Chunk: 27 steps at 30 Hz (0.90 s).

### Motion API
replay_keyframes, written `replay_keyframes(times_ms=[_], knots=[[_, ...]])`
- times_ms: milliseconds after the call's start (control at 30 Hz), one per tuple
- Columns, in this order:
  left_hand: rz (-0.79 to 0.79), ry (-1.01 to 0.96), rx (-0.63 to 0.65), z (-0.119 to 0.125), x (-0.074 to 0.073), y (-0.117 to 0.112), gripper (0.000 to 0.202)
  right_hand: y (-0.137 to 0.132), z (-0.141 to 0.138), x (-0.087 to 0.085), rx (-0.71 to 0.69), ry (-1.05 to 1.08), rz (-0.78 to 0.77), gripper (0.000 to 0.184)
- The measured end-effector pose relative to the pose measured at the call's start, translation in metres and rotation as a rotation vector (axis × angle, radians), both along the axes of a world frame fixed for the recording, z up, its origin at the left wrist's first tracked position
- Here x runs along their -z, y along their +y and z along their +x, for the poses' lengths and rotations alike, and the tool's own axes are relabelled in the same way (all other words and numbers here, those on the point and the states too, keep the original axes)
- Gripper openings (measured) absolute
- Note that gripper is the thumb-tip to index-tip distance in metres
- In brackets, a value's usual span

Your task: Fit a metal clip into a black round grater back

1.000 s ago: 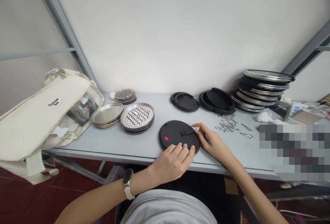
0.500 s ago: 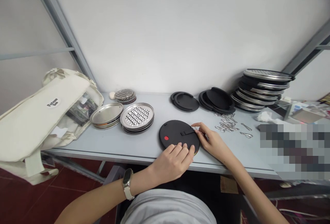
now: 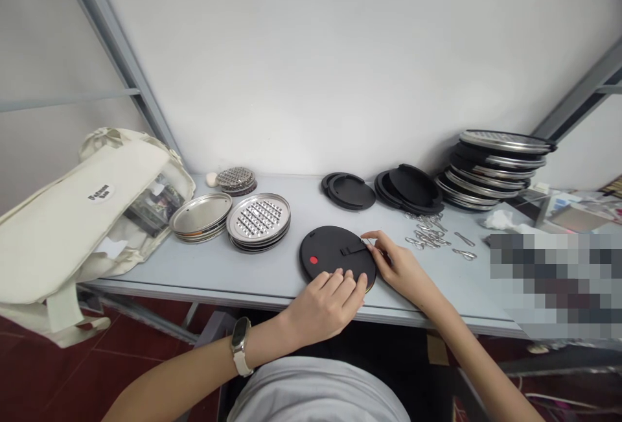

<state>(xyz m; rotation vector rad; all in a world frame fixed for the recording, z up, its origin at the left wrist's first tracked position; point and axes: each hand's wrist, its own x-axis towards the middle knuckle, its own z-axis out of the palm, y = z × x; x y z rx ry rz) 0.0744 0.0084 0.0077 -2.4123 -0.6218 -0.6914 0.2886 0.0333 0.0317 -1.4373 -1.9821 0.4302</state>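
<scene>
A round black disc [image 3: 330, 250] with a red dot and a small black bar lies flat on the grey table [image 3: 204, 266] near its front edge. My left hand [image 3: 325, 305] rests its fingertips on the disc's near rim, fingers curled and pressed down. My right hand [image 3: 396, 263] is at the disc's right edge, thumb and forefinger pinched on a small metal clip by the bar. A loose pile of metal clips [image 3: 430, 234] lies just right of that hand.
Stacked plain metal plates [image 3: 201, 216] and perforated metal plates [image 3: 258, 220] sit left of the disc. Black lids [image 3: 348, 191] and more black lids [image 3: 409, 190] lie behind; a tall mixed stack [image 3: 495, 168] stands far right. A cream bag [image 3: 87, 211] overhangs the left end.
</scene>
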Motion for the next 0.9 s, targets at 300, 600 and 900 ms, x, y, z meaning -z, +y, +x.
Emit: replay_keyframes(times_ms=[300,600,900], knots=[[0.0,0.01,0.003,-0.0002,0.001,-0.0001,0.038,0.0003,-0.001,-0.0001,0.003,-0.02,0.006,0.024],[-0.004,0.004,0.001,0.0001,-0.0003,0.0,0.037,0.0003,-0.001,0.0041,0.046,-0.051,0.04,0.022],[-0.001,0.018,-0.011,-0.0002,0.0002,-0.0003,0.038,-0.0004,-0.0039,0.0001,0.077,0.075,0.075,0.022]])
